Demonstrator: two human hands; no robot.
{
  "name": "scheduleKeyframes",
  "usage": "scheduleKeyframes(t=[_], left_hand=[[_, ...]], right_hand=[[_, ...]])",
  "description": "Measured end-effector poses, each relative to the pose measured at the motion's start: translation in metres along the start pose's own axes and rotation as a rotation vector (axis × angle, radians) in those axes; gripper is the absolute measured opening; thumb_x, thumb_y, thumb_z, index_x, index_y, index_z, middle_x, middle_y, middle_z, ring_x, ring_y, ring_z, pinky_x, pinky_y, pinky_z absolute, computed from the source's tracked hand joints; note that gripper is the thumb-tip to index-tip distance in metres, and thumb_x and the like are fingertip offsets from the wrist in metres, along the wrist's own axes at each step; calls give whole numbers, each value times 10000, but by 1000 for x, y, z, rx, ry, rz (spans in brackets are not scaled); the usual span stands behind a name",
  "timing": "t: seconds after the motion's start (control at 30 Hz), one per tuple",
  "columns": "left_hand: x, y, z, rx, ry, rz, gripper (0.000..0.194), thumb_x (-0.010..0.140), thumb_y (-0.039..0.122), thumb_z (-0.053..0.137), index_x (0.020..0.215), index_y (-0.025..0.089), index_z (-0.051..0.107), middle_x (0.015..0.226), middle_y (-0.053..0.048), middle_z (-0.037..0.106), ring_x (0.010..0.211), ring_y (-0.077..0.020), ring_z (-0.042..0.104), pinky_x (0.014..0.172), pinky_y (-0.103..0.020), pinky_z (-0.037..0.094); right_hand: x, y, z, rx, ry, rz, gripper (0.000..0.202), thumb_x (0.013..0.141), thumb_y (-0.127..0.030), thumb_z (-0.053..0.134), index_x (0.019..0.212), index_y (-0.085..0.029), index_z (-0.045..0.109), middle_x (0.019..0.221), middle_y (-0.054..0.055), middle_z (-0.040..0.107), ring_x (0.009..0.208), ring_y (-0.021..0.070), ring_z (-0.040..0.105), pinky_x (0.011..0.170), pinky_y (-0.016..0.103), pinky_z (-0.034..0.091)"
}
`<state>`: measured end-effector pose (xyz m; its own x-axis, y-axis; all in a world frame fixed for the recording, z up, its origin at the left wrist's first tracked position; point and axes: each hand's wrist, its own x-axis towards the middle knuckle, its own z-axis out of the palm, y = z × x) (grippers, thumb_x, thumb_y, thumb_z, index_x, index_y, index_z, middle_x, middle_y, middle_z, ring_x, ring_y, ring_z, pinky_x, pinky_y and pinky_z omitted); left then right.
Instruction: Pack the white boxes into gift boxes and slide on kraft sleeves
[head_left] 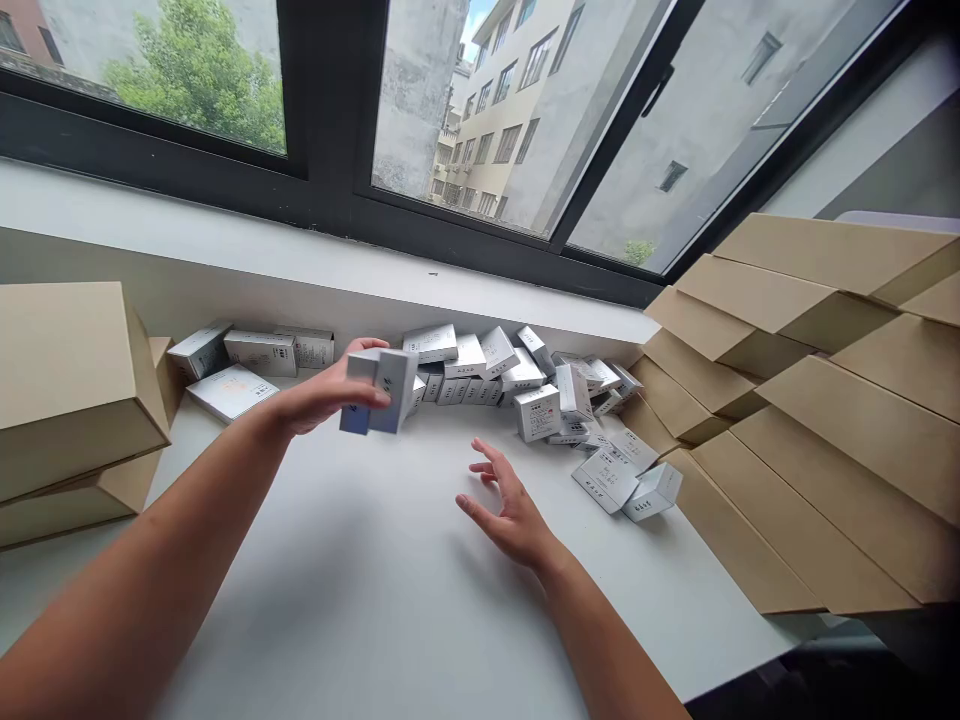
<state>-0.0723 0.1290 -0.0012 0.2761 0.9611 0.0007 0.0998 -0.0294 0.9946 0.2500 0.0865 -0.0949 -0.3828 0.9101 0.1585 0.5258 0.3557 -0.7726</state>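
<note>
Two small white boxes (393,390) are gripped side by side in my left hand (334,390), lifted above the white table (360,580). Its thumb lies across their near faces. My right hand (510,510) hovers over the table, fingers apart and holding nothing. Beyond both hands, several small white printed boxes (480,355) lie in a row and a loose heap along the wall. A tilted box (538,413) stands at the near side of the heap. To the right of my right hand lie a flat box (606,478) and another box (652,492).
Brown cardboard boxes (847,440) are stacked high along the right side. More cardboard boxes (67,390) stand at the left edge. Several white boxes (261,352) lie at the back left. A white sill (337,270) and dark-framed windows run behind the table.
</note>
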Motion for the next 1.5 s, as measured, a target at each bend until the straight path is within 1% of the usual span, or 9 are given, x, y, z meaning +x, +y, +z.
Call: scheduleKeyframes(t=[0.13, 0.3, 0.47, 0.7, 0.93, 1.13, 1.23, 1.37, 1.5], left_hand=[[-16, 9, 49, 648, -173, -186, 986, 464, 386, 841, 1366, 234, 474, 948, -71, 695, 854, -350, 699, 657, -389, 548], [-26, -10, 105, 993, -275, -47, 1008, 424, 248, 787, 1386, 179, 493, 1213, -180, 627, 1162, -426, 586, 819, -455, 564], [-23, -11, 91, 786, -379, 41, 1161, 494, 283, 768, 1546, 224, 281, 1532, -169, 431, 1288, -362, 551, 875, -363, 564], [-15, 6, 41, 644, -230, -124, 1106, 552, 399, 809, 1512, 265, 276, 1319, -126, 578, 829, -242, 703, 627, -295, 546], [-17, 20, 4, 605, -138, 4, 914, 691, 503, 792, 1445, 294, 319, 1358, -133, 526, 976, -257, 648, 818, -393, 540], [-15, 9, 31, 512, -433, 22, 1048, 619, 466, 835, 1483, 305, 264, 1374, -127, 497, 1243, -315, 552, 926, -406, 524], [-16, 2, 52, 629, -560, -83, 1178, 590, 453, 830, 1553, 306, 167, 1522, -155, 397, 1257, -325, 560, 908, -362, 533], [-23, 0, 77, 858, -573, -274, 1317, 574, 638, 778, 1609, 258, 57, 1696, -166, 53, 1373, -373, 468, 1034, -380, 470], [-31, -2, 106, 938, -391, -297, 1319, 653, 837, 588, 1620, 179, -20, 1691, -145, -161, 1499, -416, 260, 1105, -437, 399]], right_hand=[[0, 2, 1, -41, 26, -31, 639, 951, -439, 600, 1527, -378, 332, 1520, 80, 432, 1248, 261, 569, 1113, 550, 436], [3, 1, -2, -51, 32, -117, 444, 981, -447, 561, 1417, -366, 544, 1477, 63, 502, 1354, 277, 496, 1162, 531, 376], [5, -2, -5, 24, 13, -130, 447, 1044, -511, 379, 1390, -312, 582, 1396, 70, 589, 1299, 263, 545, 1130, 497, 423], [1, -2, -6, 60, 2, -45, 564, 1026, -621, 318, 1447, -296, 506, 1450, 81, 538, 1266, 277, 550, 1116, 512, 415], [-2, -2, -9, 157, -3, -120, 621, 1009, -685, 212, 1477, -357, 456, 1522, 44, 438, 1326, 274, 489, 1182, 538, 312], [0, -15, 10, 56, -223, -206, 1046, 657, -632, 850, 1520, -325, 346, 1501, 102, 451, 1399, 371, 402, 1173, 587, 307], [0, -15, 16, 82, -214, -156, 1224, 534, -524, 948, 1542, -320, 284, 1493, 118, 441, 1366, 374, 439, 1133, 577, 368], [-1, -4, 18, 107, -103, -93, 1331, 585, -456, 926, 1604, -297, 85, 1485, 147, 426, 1301, 333, 501, 1097, 530, 414], [-3, 3, 25, 76, -76, -74, 1229, 634, -470, 882, 1595, -260, 145, 1326, 139, 531, 1161, 312, 571, 1045, 523, 444]])
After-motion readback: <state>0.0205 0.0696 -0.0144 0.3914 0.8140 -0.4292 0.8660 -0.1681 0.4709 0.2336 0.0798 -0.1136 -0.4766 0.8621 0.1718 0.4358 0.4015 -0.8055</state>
